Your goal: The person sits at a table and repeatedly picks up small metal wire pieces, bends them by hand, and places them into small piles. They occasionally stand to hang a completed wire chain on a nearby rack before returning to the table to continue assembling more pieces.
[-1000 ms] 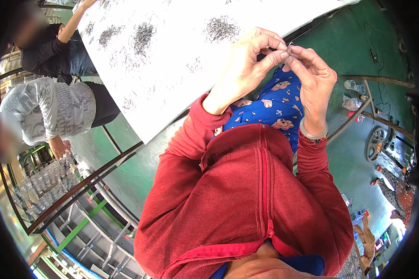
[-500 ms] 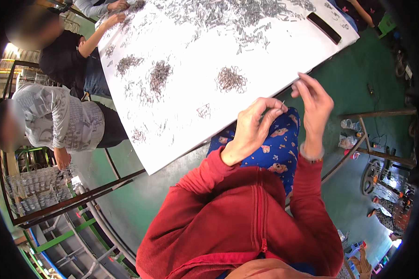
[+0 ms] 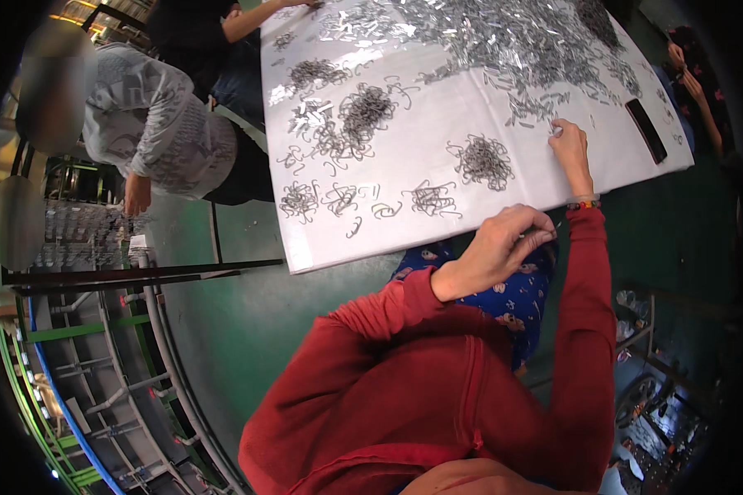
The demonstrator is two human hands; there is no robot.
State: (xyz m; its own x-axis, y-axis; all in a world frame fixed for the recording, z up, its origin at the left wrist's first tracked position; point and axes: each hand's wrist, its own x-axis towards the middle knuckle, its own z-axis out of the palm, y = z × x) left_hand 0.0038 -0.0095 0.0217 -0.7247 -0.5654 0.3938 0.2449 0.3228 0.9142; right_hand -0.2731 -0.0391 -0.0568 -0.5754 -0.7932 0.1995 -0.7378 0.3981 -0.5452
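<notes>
My right hand (image 3: 571, 153) reaches over the white tabletop (image 3: 545, 169). Its fingertips are pinched on a small grey metal piece at the near edge of a wide heap of such short pieces (image 3: 537, 107). Just off the table's near edge, above my lap, my left hand (image 3: 504, 246) is closed in a pinch; a tiny tip shows at its fingers, too small to name. Closest to the left hand on the table lie a dense pile of bent metal hooks (image 3: 483, 162) and a looser pile of hooks (image 3: 432, 200).
More hook piles (image 3: 366, 111) lie on the table's left part. A black flat bar (image 3: 645, 132) rests near its right edge. A person in a grey patterned top (image 3: 153, 107) stands at left, with other people's arms around the table. A metal frame (image 3: 140, 272) stands lower left.
My right hand has moved from beside the left hand out over the table to the grey pieces. My left hand stays pinched. The view has shifted, so the table appears farther right.
</notes>
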